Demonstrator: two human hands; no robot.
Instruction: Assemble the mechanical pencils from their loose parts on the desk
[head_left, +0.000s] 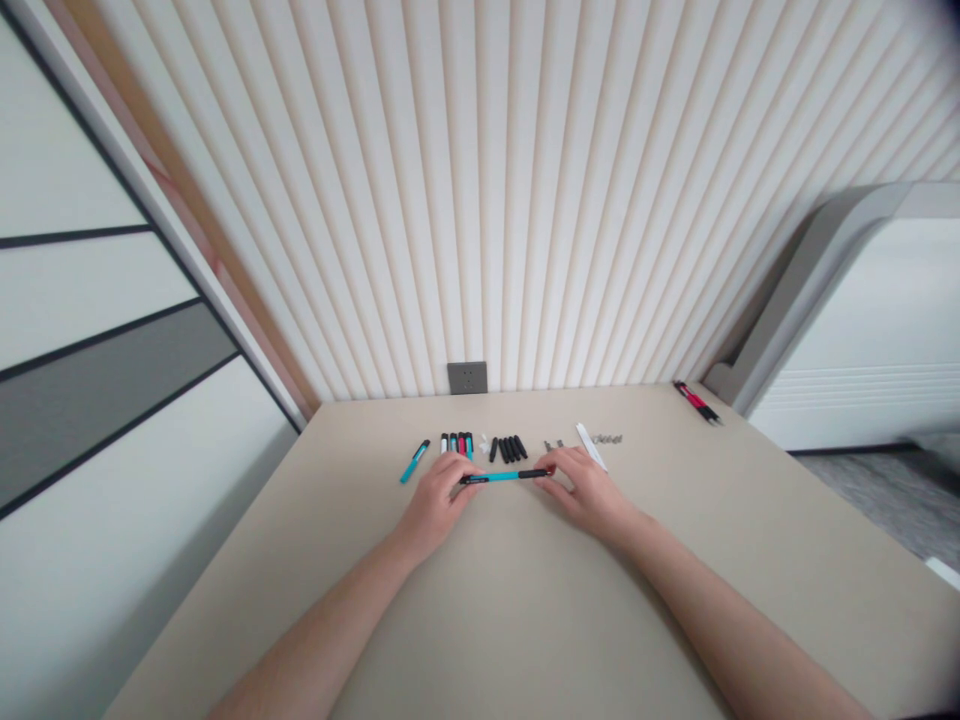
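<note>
A blue pen with black ends (504,477) is held level between my two hands. My left hand (439,497) is closed on its left black end, and my right hand (585,487) pinches the right black end. Beyond my left hand lie a blue pen barrel with a black top (415,462) and a row of short barrels in white, blue and red (457,444). Several black grips (509,449) lie side by side behind the held pen. Small metallic parts (553,444) sit just beyond my right hand.
On the beige table (495,620), a white strip (592,447) lies beside a small pile of springs (607,439). Red and black pens (697,402) rest near the far right corner. A dark wall socket (467,378) is behind the table; a white headboard-like panel (885,310) stands right.
</note>
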